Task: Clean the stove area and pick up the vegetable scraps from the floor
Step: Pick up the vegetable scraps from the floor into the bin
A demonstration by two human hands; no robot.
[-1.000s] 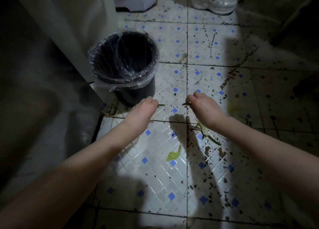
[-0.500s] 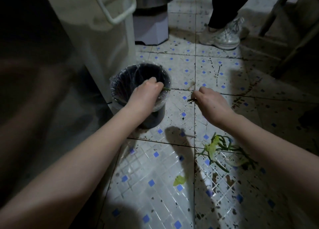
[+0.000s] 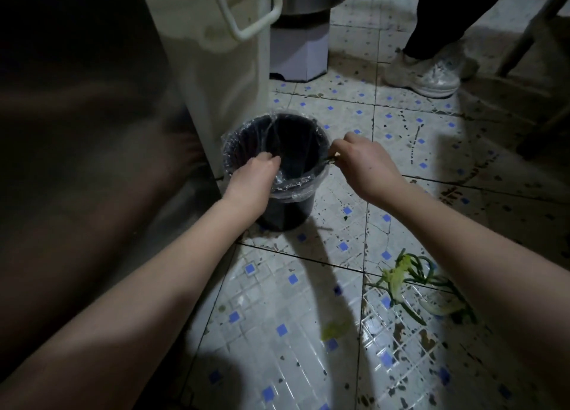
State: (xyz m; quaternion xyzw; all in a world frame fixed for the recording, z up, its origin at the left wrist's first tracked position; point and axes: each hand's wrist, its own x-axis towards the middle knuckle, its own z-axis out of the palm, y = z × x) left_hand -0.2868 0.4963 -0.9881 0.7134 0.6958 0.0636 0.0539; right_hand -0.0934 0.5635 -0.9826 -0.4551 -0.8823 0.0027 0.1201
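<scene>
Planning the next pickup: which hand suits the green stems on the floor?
Likely right: the green stems lie beside the right forearm, though the right hand pinches a scrap; the left hand hangs over the trash bin, farther.

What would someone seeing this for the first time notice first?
Both hands are at the small black bin lined with clear plastic: the left hand over its mouth, the right hand pinching a green scrap at its right rim. Loose green vegetable stems and leaves lie on the stained blue-dotted tile floor, lower right.

Dim scene; left side dark, blurred; hard shadows, tile glare.
</scene>
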